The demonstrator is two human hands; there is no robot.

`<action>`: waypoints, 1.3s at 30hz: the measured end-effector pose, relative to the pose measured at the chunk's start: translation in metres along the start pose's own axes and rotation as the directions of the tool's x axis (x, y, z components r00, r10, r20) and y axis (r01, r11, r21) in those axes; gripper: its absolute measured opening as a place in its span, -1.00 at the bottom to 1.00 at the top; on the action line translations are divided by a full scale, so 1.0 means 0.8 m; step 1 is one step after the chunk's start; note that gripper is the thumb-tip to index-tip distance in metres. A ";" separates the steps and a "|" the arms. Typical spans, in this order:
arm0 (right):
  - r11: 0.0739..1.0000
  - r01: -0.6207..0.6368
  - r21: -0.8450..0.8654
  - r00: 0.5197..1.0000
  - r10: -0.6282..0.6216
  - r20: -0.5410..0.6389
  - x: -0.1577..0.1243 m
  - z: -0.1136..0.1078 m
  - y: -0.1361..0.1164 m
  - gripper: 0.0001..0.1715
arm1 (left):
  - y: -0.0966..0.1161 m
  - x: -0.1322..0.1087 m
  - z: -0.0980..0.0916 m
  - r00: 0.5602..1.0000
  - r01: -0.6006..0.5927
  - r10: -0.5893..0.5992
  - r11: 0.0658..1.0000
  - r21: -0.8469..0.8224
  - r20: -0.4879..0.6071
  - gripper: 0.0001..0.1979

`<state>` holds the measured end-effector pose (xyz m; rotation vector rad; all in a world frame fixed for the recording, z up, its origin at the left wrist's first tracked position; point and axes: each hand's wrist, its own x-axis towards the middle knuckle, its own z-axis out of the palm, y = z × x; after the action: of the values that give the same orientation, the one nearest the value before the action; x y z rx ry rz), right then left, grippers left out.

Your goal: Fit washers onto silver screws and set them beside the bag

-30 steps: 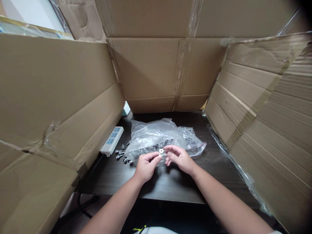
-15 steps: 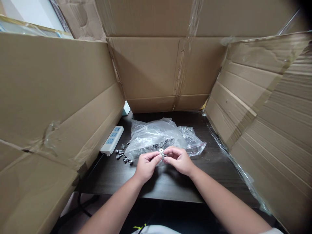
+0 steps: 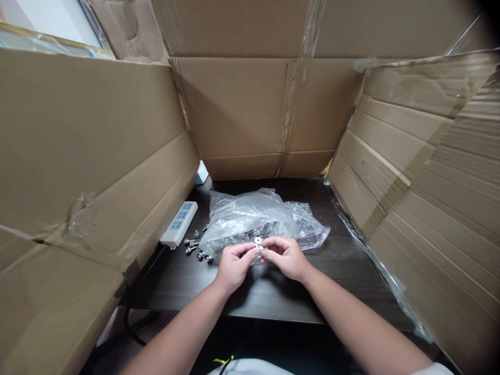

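Note:
Between the fingertips of both hands is a small silvery metal fastener point(image 3: 261, 249). A flat round washer point(image 3: 258, 240) with a dark hole shows at its top; the fingers cover much of the rest. My left hand point(image 3: 235, 264) pinches the fastener from the left, thumb and forefinger pressed together. From the right, my right hand point(image 3: 287, 258) pinches it too, its thumb and forefinger closed. Just behind both hands lies a clear plastic bag point(image 3: 250, 211) with many dark metal pieces inside. Several loose bolts point(image 3: 191, 250) lie on the dark table point(image 3: 175, 284) to the left.
A white power strip point(image 3: 179, 224) lies at the table's left side. Cardboard walls stand on the left point(image 3: 97, 130), at the back point(image 3: 242, 109) and on the right point(image 3: 410, 156). A second clear bag point(image 3: 310, 226) rests right of the first.
Both hands stay in the same place with the fastener between them. The fingers have shifted only very slightly; the view has moved a little.

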<state>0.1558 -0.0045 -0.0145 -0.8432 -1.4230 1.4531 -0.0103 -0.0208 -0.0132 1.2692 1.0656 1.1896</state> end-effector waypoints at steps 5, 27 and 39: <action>0.983 -0.050 -0.175 0.998 0.057 0.036 0.001 -0.002 0.002 -0.47 | -0.008 0.003 -0.002 0.999 0.044 -0.044 0.998 -0.051 -0.007 -0.74; 0.986 0.106 -0.128 0.991 -0.115 -0.070 0.002 0.006 0.001 -0.70 | -0.008 0.005 0.005 0.986 0.161 -0.167 0.941 -0.299 0.004 -0.72; 0.998 0.055 0.039 0.997 -0.053 -0.049 0.003 0.006 0.004 -0.65 | -0.001 0.005 0.008 0.982 0.154 -0.183 0.925 -0.348 -0.054 -0.71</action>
<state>0.1502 -0.0039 -0.0167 -0.8034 -1.3661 1.4078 -0.0033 -0.0178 -0.0134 0.8457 0.9572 1.2420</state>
